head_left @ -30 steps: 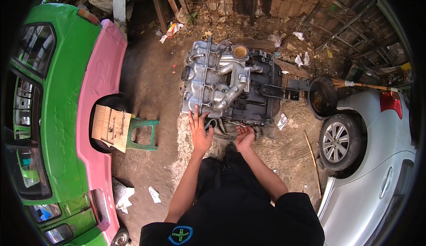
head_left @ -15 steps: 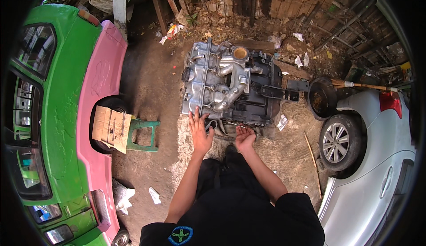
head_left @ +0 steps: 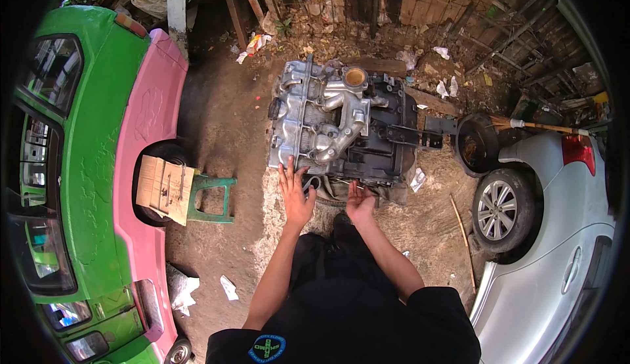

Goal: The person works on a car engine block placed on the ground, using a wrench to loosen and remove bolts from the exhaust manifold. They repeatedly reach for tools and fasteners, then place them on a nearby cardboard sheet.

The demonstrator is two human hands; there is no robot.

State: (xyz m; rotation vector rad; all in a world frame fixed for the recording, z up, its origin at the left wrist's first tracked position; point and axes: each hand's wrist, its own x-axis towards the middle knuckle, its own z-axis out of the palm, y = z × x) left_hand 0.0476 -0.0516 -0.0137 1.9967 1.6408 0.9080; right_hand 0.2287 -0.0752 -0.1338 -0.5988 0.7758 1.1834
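Note:
A large engine [head_left: 335, 124] rests in front of me, with a silver ribbed cover on the left and a dark block on the right. My left hand [head_left: 295, 200] lies spread against the near left edge of the silver cover, holding nothing. Low on the engine's near side, my right hand [head_left: 360, 205] is turned palm up. Its bent fingers meet the end of a thin metal rod [head_left: 342, 181], which looks like a tool handle; the rod's other end is hidden against the engine. A round pipe opening [head_left: 314, 183] sits between my hands.
At left, cardboard [head_left: 161, 190] with thin metal tools lies by a green plastic stool [head_left: 213, 200], next to a green and pink vehicle [head_left: 141, 114]. A black bucket [head_left: 464, 124] and a silver car [head_left: 551, 259] stand at right. A stick [head_left: 462, 242] lies on the ground.
My right hand has shifted slightly left and away from me, and its fingers have straightened a little at the rod. My left hand stays in place on the engine.

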